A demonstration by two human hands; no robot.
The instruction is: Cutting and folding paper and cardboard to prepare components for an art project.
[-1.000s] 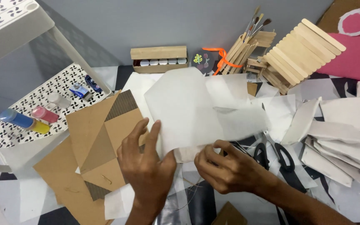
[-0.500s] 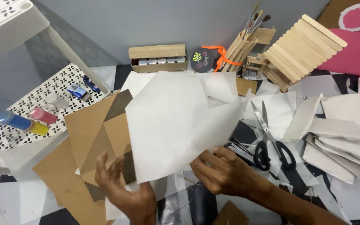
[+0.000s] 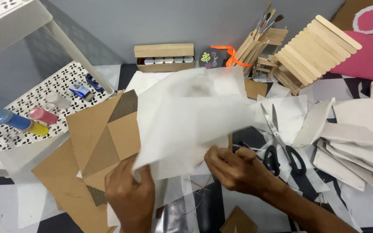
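A large thin white paper sheet [image 3: 186, 121] is lifted off the work surface, blurred, and held between both hands. My left hand [image 3: 130, 196] grips its lower left edge from below. My right hand [image 3: 238, 170] pinches its lower right edge. Under the sheet lie brown cardboard pieces [image 3: 104, 138], one with a darker triangular fold. More white paper lies beneath my hands.
Black-handled scissors [image 3: 281, 142] lie just right of my right hand. Cut white card pieces [image 3: 350, 142] pile up at the right. A white perforated tray [image 3: 18, 108] with paint tubes sits left. Craft-stick structures [image 3: 316, 47], brushes and a wooden box [image 3: 165, 56] stand at the back.
The white sheet went from lying flat to being lifted and swung over; my left hand moved from pressing on the cardboard to gripping the sheet's lower edge.
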